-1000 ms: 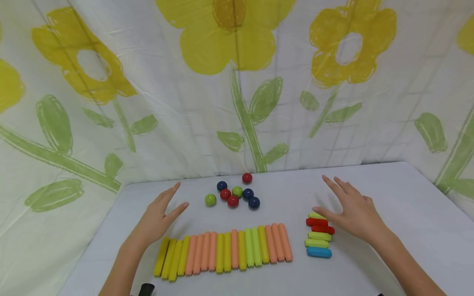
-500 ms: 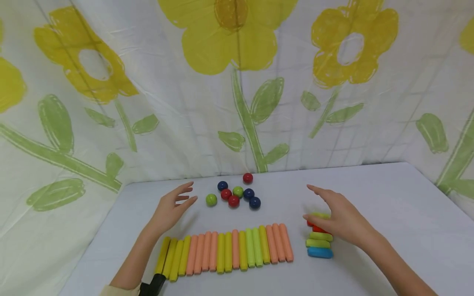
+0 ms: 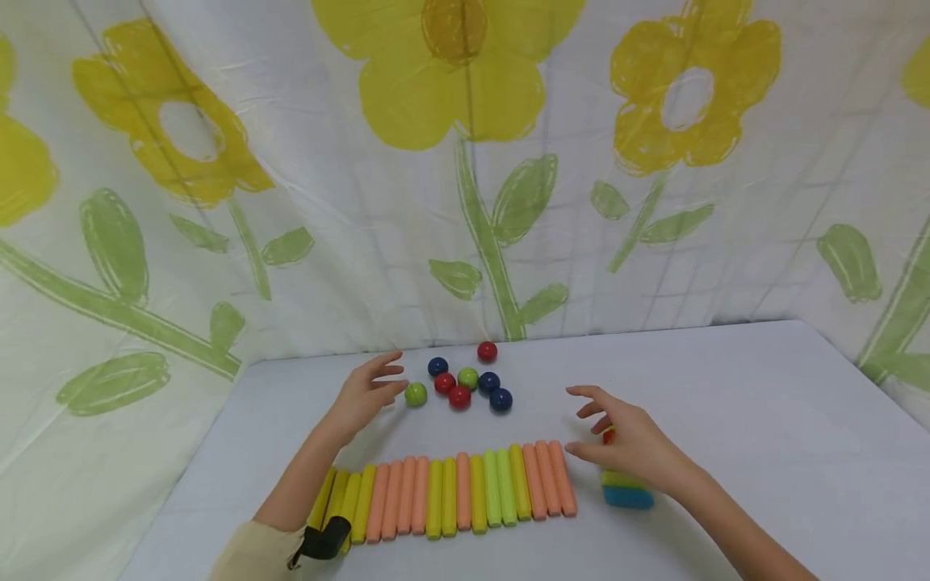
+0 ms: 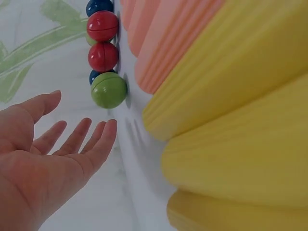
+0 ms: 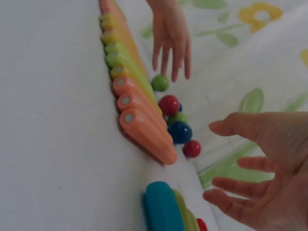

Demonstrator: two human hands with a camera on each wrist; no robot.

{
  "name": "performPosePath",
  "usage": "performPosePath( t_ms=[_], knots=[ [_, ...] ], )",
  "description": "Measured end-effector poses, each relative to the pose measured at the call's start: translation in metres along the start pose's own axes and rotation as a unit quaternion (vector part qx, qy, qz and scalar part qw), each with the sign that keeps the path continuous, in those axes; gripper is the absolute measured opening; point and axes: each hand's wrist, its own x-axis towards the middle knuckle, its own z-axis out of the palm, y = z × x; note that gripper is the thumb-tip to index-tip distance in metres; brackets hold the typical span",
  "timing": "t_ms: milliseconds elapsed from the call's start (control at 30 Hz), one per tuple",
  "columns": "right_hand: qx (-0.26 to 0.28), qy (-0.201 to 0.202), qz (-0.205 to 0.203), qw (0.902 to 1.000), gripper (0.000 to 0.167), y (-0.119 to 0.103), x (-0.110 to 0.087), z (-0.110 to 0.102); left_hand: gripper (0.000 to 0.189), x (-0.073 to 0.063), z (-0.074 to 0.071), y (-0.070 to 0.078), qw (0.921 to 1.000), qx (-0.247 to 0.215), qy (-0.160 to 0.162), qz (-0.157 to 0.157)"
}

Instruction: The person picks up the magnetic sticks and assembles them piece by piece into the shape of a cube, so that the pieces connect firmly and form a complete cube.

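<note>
My left hand (image 3: 363,399) hovers with relaxed fingers over the left of the table, fingertips close to a green ball (image 3: 416,394); it holds nothing. In the left wrist view a gap shows between its fingertips and that green ball (image 4: 109,90). My right hand (image 3: 625,440) reaches leftward with thumb and fingers apart, holding nothing. Partly hidden beneath it is a stack of short toy sticks, with a blue stick (image 3: 628,496) nearest. Between the hands lies a row of long toy sticks, including an orange stick (image 3: 563,478). Grey discs show in some ends in the right wrist view.
Behind the row sit several more balls, among them a red ball (image 3: 459,396) and a blue ball (image 3: 500,400). The white table (image 3: 770,420) ends at a hanging cloth (image 3: 363,242) painted with flowers. A black strap (image 3: 325,537) circles the left sleeve.
Both hands have moved inward. The left went right toward the green ball; the right went left and slightly down, now covering more of the short sticks. Balls and sticks stay put.
</note>
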Motion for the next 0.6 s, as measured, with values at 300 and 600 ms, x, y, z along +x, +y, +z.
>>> performPosePath(
  t_ms=[300,600],
  knots=[
    [0.081,-0.033,0.031,0.9957,0.069,-0.003,0.007,0.017,0.062,0.008,0.011,-0.006,0.9975,-0.064,0.000,-0.030],
    [0.096,-0.045,0.086,0.9906,0.073,-0.003,0.013,0.028,0.062,0.014,0.013,-0.006,0.9970,-0.059,-0.009,-0.050]
  ],
)
